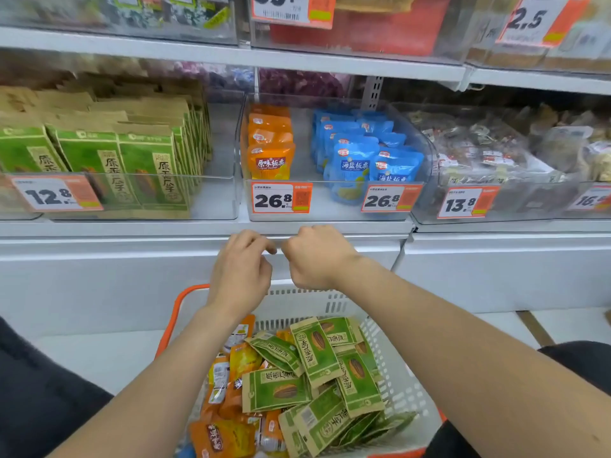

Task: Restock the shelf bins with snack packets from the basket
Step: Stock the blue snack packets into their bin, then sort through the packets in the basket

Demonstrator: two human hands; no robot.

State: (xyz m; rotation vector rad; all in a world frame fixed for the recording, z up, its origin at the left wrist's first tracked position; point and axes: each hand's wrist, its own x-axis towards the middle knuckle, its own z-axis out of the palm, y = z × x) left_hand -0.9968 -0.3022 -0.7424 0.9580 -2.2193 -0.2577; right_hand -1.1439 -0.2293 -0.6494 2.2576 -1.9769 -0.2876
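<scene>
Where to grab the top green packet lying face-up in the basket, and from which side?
Pinch the green packet by its far short edge, coming from above. It lies flat on top of the pile, slightly tilted, and that edge shows clear against the back wall of the basket, so fingers can likely slip under it. The left hand and right hand hover above, holding nothing.

The white slotted plastic basket with an orange rim [396,385] runs off the bottom edge, and the left forearm [158,375] covers part of its left wall. The left hand [239,272] and right hand [317,259] show mostly their backs (palms turned away), so whether the curled fingers hold anything cannot be told. The orange-and-white top price tag [291,9] is cut by the top edge, and the far-right price tag [595,201] by the right edge. The dark wrapped snacks [479,150] behind clear plastic are blurred.
</scene>
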